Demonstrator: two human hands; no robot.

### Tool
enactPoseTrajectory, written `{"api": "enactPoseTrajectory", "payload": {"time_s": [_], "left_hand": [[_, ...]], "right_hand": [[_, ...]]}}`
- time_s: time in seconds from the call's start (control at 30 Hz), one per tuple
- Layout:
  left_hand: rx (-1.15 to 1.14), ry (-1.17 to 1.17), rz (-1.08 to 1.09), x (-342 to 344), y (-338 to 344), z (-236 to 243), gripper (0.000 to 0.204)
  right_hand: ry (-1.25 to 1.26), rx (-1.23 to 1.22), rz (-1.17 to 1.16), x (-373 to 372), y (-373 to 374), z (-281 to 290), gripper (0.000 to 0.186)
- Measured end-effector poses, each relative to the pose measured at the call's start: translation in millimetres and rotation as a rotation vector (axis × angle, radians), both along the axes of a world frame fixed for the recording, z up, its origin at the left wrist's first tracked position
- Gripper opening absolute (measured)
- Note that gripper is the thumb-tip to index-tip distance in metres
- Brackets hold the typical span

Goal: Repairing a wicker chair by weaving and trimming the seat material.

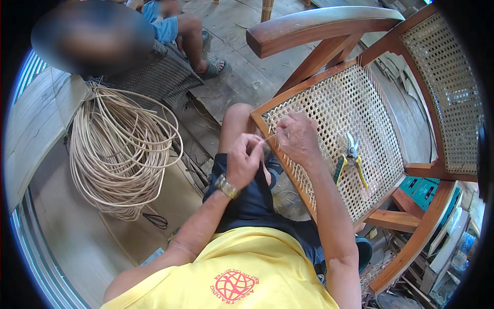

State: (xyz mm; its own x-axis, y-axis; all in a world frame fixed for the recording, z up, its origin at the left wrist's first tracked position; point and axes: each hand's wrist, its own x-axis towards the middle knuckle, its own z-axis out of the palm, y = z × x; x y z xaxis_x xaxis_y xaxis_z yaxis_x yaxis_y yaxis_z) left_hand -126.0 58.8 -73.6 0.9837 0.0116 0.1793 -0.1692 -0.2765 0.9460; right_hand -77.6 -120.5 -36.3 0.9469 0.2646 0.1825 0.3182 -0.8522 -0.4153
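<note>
A wooden chair with a woven cane seat (342, 98) stands turned sideways in front of me. My left hand (245, 158), a watch on its wrist, is closed in a pinch just off the seat's near edge. A thin pale cane strand (269, 137) runs from its fingertips toward the seat frame. My right hand (297, 136) is closed too, over the seat's left edge, its fingertips at the strand's other end. Short cane ends stick out along the wooden seat rail (296, 177). Pruning shears (351, 160) with yellow and dark green handles lie partly spread on the weave.
A large coil of rattan cane (121, 154) hangs at the left. The chair's armrest (324, 26) juts out at the far side, and its cane back (445, 87) rises at the right. Another person's leg (191, 44) shows at the far left. Green boxes (421, 191) sit beyond the chair.
</note>
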Motion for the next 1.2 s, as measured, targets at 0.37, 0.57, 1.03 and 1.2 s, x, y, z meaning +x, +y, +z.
{"api": "enactPoseTrajectory", "payload": {"time_s": [0.37,0.57,1.03,1.2], "left_hand": [[0.415,-0.066,0.083,82,-3,-5,0.015],[0.257,0.117,0.071,65,1,-9,0.02],[0.132,0.34,0.049,58,-10,3,0.022],[0.293,0.392,-0.042,71,-10,7,0.014]], "right_hand": [[-0.278,0.05,-0.057,-51,2,6,0.036],[-0.121,-0.305,-0.757,-129,-95,4,0.087],[-0.081,-0.119,-0.523,-141,-103,42,0.056],[0.485,0.955,-0.705,-147,-75,63,0.054]]}}
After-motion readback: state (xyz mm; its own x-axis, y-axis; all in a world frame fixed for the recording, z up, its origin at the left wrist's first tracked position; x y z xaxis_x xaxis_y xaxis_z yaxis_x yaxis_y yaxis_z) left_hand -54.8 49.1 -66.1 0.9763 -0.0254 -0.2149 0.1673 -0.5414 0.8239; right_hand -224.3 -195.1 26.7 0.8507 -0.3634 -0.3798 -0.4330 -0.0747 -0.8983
